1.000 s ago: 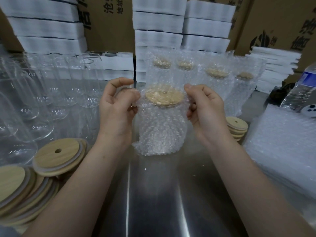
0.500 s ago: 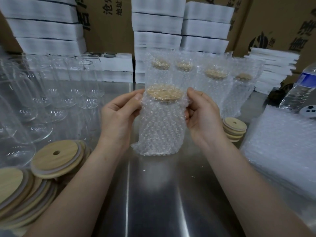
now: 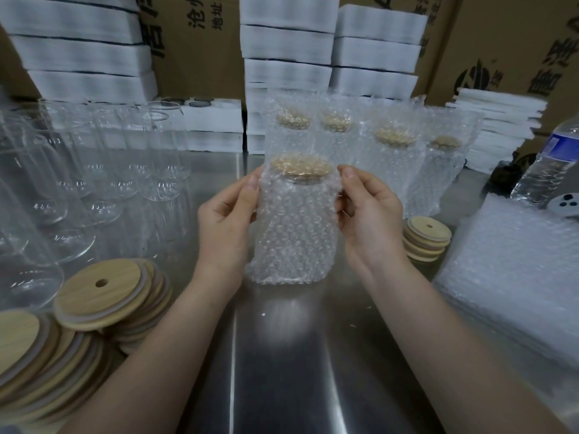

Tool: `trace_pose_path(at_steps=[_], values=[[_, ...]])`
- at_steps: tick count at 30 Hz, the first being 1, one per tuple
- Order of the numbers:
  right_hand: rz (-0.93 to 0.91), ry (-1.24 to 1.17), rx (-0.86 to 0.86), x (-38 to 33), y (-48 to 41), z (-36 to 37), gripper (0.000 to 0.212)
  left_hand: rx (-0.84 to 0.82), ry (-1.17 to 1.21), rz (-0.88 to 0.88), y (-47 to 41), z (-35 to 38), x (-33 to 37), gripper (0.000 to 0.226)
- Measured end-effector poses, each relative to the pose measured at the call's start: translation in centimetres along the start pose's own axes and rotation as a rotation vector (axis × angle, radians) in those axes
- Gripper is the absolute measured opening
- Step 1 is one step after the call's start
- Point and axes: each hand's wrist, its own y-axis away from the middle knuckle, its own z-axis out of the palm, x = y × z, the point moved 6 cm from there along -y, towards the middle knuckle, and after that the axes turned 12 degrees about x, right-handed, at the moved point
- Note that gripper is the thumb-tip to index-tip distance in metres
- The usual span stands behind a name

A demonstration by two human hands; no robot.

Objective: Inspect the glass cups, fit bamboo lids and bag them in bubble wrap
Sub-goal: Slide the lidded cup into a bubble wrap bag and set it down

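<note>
A glass cup in a bubble-wrap bag [image 3: 296,227] stands upright on the steel table [image 3: 297,355], its bamboo lid [image 3: 301,167] showing through the wrap at the top. My left hand [image 3: 227,225] holds the bag's left side near the top, thumb up against the wrap. On the other side my right hand [image 3: 368,216] grips the bag's right edge just under the lid. Bare glass cups [image 3: 103,164] stand in rows at the left. Loose bamboo lids [image 3: 94,291] lie stacked at the near left.
Several bagged, lidded cups [image 3: 394,145] stand behind the held one. A small lid stack [image 3: 426,238] sits to the right, beside a pile of flat bubble-wrap bags [image 3: 513,277]. A water bottle [image 3: 546,164] stands far right. White foam trays [image 3: 291,48] and cardboard boxes line the back.
Both hands slid down from the top of the bag, where they pinched the wrap above the lid, to its sides. The bag's top now lies flat over the lid.
</note>
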Motion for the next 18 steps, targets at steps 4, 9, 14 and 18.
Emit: trace_pose_path(at_steps=[4, 9, 14, 18], values=[[-0.098, 0.136, 0.022, -0.1, -0.1, -0.2, 0.012, -0.133, -0.067, 0.09, 1.0, 1.0, 0.2, 0.049], [-0.283, 0.298, 0.015, -0.6, 0.4, 0.1, 0.019, -0.261, -0.206, 0.086, 1.6, 1.8, -0.4, 0.072], [-0.398, 0.541, -0.179, 0.2, 2.0, 1.8, 0.046, -0.154, -0.325, 0.191, 1.9, 1.6, 0.0, 0.082], [-0.374, 0.564, -0.245, 1.5, 2.4, 2.7, 0.089, -0.103, -0.419, 0.332, 2.2, 1.6, 0.5, 0.086]])
